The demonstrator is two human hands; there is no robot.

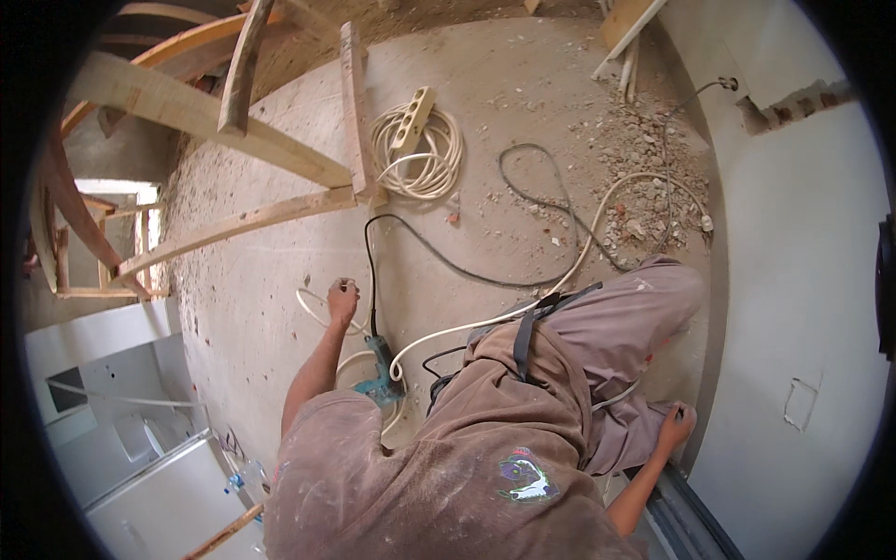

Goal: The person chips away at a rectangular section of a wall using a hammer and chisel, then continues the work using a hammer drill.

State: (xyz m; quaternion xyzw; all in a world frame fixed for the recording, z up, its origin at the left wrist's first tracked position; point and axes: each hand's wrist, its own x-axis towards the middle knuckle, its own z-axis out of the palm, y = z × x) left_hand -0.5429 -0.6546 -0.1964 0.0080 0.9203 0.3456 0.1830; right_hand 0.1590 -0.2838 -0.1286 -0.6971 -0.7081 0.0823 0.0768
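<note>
My left hand [343, 301] is raised over the concrete floor [261, 299], its fingers curled closed around something small that I cannot make out. Below it lies a teal power tool [378, 373] with a black cord, among loops of white cable [448, 329] that run up across the floor. My right hand [679, 425] is down by my leg beside the white wall [784, 299], its fingers curled; what it holds, if anything, is too small or hidden to name. A dark grey channel [695, 513] runs below it along the wall's foot.
Timber beams [224, 121] cross the upper left. A coiled extension cable with a socket strip [415, 117] lies ahead, near a looping dark cord [523, 280]. Rubble [644, 135] is piled along the right wall, which has a broken groove [789, 107]. White appliances [154, 504] stand at lower left.
</note>
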